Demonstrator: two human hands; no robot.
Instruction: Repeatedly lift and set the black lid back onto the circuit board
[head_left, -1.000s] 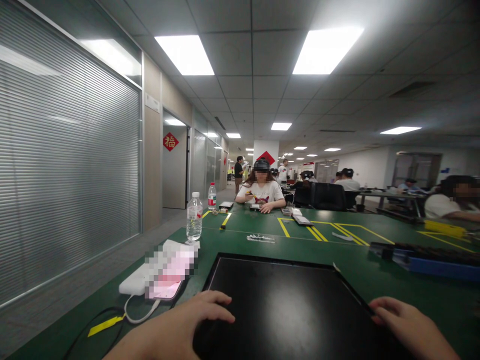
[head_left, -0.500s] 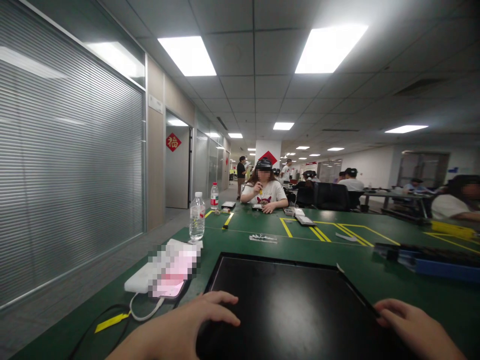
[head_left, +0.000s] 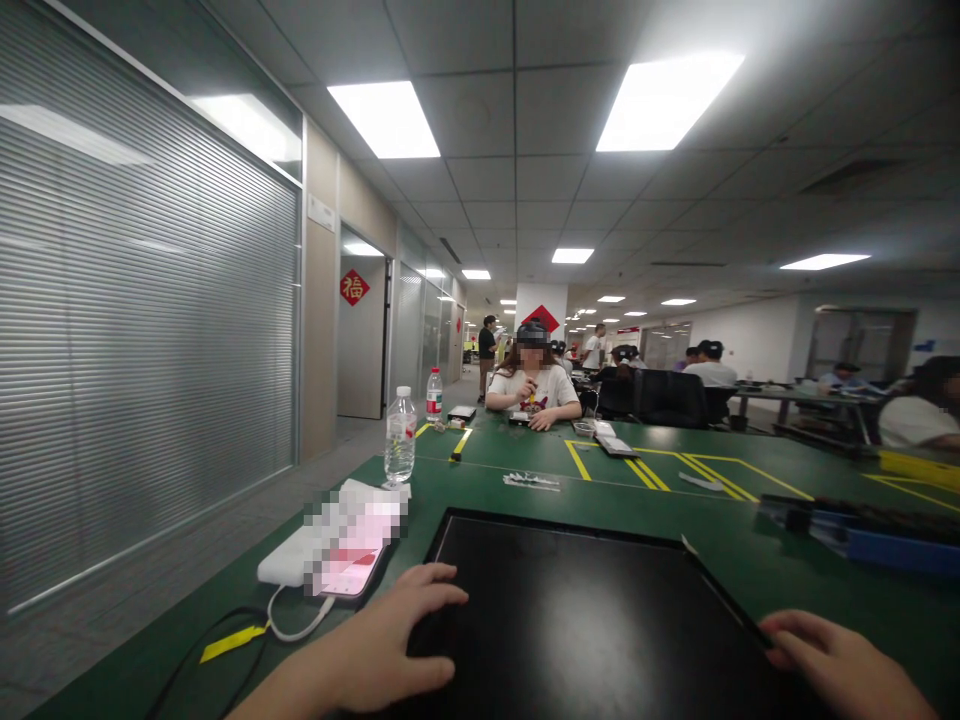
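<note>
- Two bottles [head_left: 400,440], one phone [head_left: 356,570]
- One panel [head_left: 570,620]: black, flat, dully shiny
- Left hand [head_left: 394,637]: spread apart
- Right hand [head_left: 832,652]: at panel's side, can't tell if clamped

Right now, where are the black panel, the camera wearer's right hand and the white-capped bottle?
Black panel [head_left: 577,620], head view: middle of its dark face.
Right hand [head_left: 825,650], head view: middle of the hand.
White-capped bottle [head_left: 400,442], head view: its body, below the cap.

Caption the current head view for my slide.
Left hand and right hand at opposite sides of a black panel, above a green table, with a phone lying to the left.
</note>
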